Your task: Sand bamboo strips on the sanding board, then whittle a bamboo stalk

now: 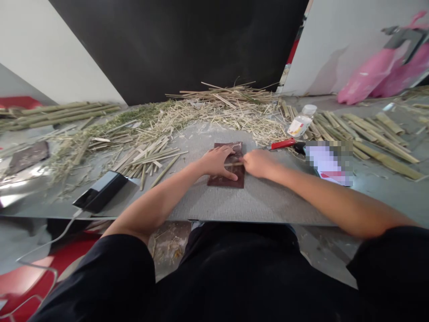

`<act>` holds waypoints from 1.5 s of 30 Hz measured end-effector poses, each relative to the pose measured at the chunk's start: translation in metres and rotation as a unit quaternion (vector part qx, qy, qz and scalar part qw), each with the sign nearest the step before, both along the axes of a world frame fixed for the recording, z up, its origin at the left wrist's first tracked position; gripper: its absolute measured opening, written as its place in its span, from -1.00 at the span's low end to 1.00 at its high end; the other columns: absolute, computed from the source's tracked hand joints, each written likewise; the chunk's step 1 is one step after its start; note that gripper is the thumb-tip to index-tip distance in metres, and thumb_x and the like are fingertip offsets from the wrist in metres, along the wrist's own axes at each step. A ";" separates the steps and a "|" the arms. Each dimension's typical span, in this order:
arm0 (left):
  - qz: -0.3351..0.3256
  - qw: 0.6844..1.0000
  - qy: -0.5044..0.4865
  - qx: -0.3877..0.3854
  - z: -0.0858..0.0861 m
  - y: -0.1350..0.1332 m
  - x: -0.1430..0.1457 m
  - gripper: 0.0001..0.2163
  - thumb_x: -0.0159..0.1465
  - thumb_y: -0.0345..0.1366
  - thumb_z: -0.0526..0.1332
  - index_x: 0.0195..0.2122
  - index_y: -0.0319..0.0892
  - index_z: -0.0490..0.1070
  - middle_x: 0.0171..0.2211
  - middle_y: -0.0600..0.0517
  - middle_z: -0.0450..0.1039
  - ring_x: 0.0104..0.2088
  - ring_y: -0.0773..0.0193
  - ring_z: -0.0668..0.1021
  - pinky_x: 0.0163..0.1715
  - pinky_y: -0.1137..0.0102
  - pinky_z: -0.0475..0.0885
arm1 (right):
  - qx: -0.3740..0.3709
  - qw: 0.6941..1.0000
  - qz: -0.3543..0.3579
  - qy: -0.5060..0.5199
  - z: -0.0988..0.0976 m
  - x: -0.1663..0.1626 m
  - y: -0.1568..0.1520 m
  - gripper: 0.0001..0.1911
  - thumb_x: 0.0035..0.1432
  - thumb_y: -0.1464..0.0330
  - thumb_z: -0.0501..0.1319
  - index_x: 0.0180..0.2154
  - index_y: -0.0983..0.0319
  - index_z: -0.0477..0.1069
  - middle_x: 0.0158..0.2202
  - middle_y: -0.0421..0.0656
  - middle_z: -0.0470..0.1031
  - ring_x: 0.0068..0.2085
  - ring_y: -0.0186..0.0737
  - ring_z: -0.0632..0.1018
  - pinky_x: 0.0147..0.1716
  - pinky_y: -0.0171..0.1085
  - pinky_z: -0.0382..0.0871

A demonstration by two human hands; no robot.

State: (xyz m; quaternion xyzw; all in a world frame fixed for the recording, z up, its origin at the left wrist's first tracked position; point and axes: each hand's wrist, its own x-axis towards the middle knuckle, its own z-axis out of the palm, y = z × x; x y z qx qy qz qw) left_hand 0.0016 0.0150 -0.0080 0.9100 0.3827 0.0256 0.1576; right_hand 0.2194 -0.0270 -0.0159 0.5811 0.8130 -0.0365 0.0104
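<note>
A dark brown, glossy flat piece (237, 182), perhaps leather, lies on the grey work surface in front of me. Over its left part rests my left hand (217, 161), fingers stretched and thumb spread from them. A thin pale strip (233, 164), like split bamboo or straw, crosses the brown piece between my hands. My right hand (258, 163) is closed in a fist at the piece's right edge, gripping the strip's end; its fingertips are mostly hidden.
Heaped shavings and thin strips (214, 109) line the back. Split stalks (368, 129), a clear bottle (302, 121), a red-handled tool (283, 144) and a phone (326, 165) are at right. A black box with a cable (100, 191) sits front left. Pink spray bottles (368, 76) stand back right.
</note>
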 end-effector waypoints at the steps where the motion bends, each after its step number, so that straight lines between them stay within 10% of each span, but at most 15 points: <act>1: 0.003 1.000 -0.001 0.001 0.000 0.000 0.000 0.07 -0.05 0.39 0.40 0.41 -0.04 0.19 0.44 -0.18 0.17 0.39 -0.30 0.28 0.33 -0.05 0.23 | 0.001 1.000 -0.016 -0.002 0.000 0.000 0.001 -0.38 0.49 0.13 -0.09 -0.11 0.29 0.70 -0.11 0.22 0.68 -0.14 0.18 0.67 -0.23 -0.06 0.39; 45: -0.015 1.000 0.016 0.010 0.002 -0.002 0.000 0.02 0.01 0.38 0.35 0.39 -0.09 0.20 0.41 -0.19 0.20 0.36 -0.25 0.31 0.29 0.01 0.26 | 0.011 0.999 0.036 -0.019 -0.002 0.010 0.001 -0.38 0.49 0.11 -0.08 -0.19 0.26 0.70 -0.19 0.17 0.69 -0.20 0.10 0.67 -0.29 -0.11 0.35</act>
